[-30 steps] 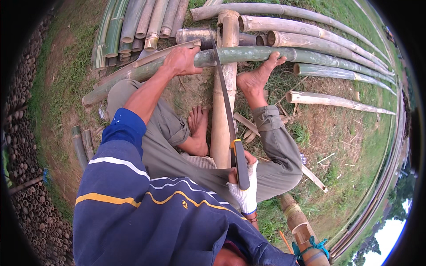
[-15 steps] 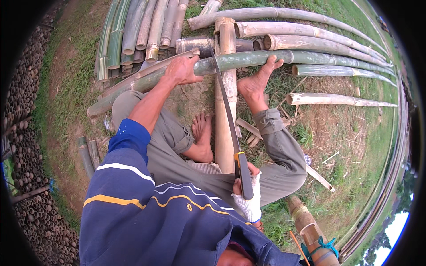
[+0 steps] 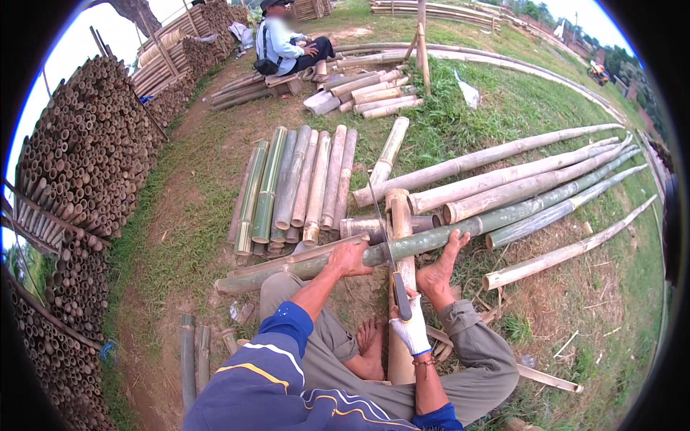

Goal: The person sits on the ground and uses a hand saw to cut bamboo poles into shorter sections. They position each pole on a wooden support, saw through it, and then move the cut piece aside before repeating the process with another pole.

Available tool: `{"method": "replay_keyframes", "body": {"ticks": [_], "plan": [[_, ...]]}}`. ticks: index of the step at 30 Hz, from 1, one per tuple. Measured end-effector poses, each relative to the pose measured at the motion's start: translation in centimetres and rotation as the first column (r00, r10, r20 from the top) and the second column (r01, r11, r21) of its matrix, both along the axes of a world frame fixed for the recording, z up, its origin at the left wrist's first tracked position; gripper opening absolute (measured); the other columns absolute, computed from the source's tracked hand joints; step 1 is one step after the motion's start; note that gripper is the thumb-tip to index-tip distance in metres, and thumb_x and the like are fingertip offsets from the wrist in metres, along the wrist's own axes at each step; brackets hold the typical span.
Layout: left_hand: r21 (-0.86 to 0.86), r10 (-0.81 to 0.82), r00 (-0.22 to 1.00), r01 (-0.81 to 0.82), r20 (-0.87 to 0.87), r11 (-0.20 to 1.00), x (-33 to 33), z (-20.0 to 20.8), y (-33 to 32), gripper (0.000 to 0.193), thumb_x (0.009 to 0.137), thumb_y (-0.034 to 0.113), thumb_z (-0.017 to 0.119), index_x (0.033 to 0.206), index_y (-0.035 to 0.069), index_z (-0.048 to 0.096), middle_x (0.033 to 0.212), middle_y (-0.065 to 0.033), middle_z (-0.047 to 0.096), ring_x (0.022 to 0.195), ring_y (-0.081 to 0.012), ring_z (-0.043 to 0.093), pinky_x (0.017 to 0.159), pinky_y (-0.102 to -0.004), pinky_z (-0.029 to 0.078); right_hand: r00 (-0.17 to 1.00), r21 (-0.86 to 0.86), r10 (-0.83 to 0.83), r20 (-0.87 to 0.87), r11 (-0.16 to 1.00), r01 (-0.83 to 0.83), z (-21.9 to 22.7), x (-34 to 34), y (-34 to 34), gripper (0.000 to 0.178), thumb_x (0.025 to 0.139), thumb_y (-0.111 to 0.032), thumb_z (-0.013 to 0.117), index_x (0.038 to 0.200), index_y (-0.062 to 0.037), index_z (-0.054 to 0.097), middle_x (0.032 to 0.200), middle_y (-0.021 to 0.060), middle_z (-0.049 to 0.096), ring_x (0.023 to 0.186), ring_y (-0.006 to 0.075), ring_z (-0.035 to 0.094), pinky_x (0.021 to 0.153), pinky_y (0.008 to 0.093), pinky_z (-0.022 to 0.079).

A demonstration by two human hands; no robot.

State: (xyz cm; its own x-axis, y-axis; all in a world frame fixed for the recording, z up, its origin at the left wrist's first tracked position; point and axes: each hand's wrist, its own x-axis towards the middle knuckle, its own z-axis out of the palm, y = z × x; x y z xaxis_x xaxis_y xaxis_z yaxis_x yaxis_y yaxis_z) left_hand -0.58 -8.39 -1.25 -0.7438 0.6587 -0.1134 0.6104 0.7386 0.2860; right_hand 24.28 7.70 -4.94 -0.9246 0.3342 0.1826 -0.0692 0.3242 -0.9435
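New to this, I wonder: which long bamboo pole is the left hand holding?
The green, round bamboo pole; it alone has the bare right foot against it.

A long, pale-mottled green bamboo pole (image 3: 430, 241) stretches left to right, crossed by a thin-bladed, grey-and-yellow-handled metal handsaw (image 3: 399, 284).

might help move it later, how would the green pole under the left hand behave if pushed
The green pole would probably roll if let go and pushed, being round. It is likely stiff too: a thick, jointed stem. Perhaps it is light for its size, as the tan pole beside it shows a hollow end.
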Motion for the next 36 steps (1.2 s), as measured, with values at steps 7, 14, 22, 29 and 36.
{"method": "replay_keyframes", "body": {"ticks": [7, 14, 22, 29, 36], "plan": [[0.014, 0.005, 1.0, -0.005, -0.021, 1.0, -0.3, -1.6, -2.0, 0.083, 0.074, 0.059, 0.083, 0.131, 0.001, 0.069, 0.104, -0.0306, 0.079, 0.101, -0.0476, 0.077, 0.095, -0.0559, 0.061, 0.999, -0.109, 0.039, 0.038, 0.993, -0.035, -0.8, 0.6, -0.7, 0.058, 0.097, -0.007, 0.073, 0.149, -0.0008, 0.048, 0.126, 0.0147, 0.06, 0.106, 0.0226, 0.063, 0.097, 0.0364, 0.054], [0.025, -0.006, 0.999, 0.007, -0.042, 1.0, 0.1, -1.8, -1.9, 0.082, 0.073, 0.062, 0.083, 0.128, 0.002, 0.071, 0.103, -0.0313, 0.079, 0.098, -0.0474, 0.078, 0.094, -0.055, 0.062, 0.992, -0.153, 0.062, 0.106, 0.987, -0.045, -1.1, 0.9, -0.3, 0.06, 0.097, -0.011, 0.077, 0.149, -0.0014, 0.048, 0.123, 0.0149, 0.062, 0.103, 0.0225, 0.063, 0.096, 0.0375, 0.055], [0.003, -0.015, 1.0, 0.015, -0.021, 1.0, 0.4, -1.0, -1.5, 0.085, 0.074, 0.063, 0.083, 0.13, 0.0, 0.069, 0.107, -0.03, 0.079, 0.103, -0.0466, 0.077, 0.096, -0.0551, 0.061, 0.997, -0.028, 0.058, 0.047, 0.998, -0.057, 0.6, 1.6, 0.2, 0.07, 0.094, -0.02, 0.091, 0.147, -0.0003, 0.051, 0.124, 0.0103, 0.062, 0.111, 0.0205, 0.061, 0.098, 0.0353, 0.054], [-0.003, 0.02, 0.999, -0.02, -0.034, 1.0, 0.5, -1.0, -1.4, 0.083, 0.072, 0.063, 0.086, 0.13, 0.006, 0.073, 0.107, -0.0291, 0.08, 0.102, -0.0457, 0.078, 0.096, -0.055, 0.061, 0.994, 0.123, 0.093, 0.049, 0.988, -0.099, 1.6, 2.2, 1.6, 0.074, 0.09, -0.03, 0.096, 0.143, 0.0024, 0.056, 0.129, 0.016, 0.063, 0.119, 0.0287, 0.062, 0.107, 0.0396, 0.05], [0.005, 0.004, 0.998, -0.003, -0.063, 1.0, 0.6, -1.0, -1.3, 0.084, 0.072, 0.064, 0.086, 0.131, 0.006, 0.072, 0.107, -0.0281, 0.08, 0.102, -0.0459, 0.078, 0.095, -0.0553, 0.061, 0.998, 0.209, 0.056, 0.033, 0.976, -0.062, 0.9, 2.3, 1.3, 0.074, 0.085, -0.033, 0.099, 0.138, -0.0002, 0.061, 0.124, 0.0171, 0.064, 0.117, 0.0329, 0.063, 0.104, 0.0434, 0.052]]}}
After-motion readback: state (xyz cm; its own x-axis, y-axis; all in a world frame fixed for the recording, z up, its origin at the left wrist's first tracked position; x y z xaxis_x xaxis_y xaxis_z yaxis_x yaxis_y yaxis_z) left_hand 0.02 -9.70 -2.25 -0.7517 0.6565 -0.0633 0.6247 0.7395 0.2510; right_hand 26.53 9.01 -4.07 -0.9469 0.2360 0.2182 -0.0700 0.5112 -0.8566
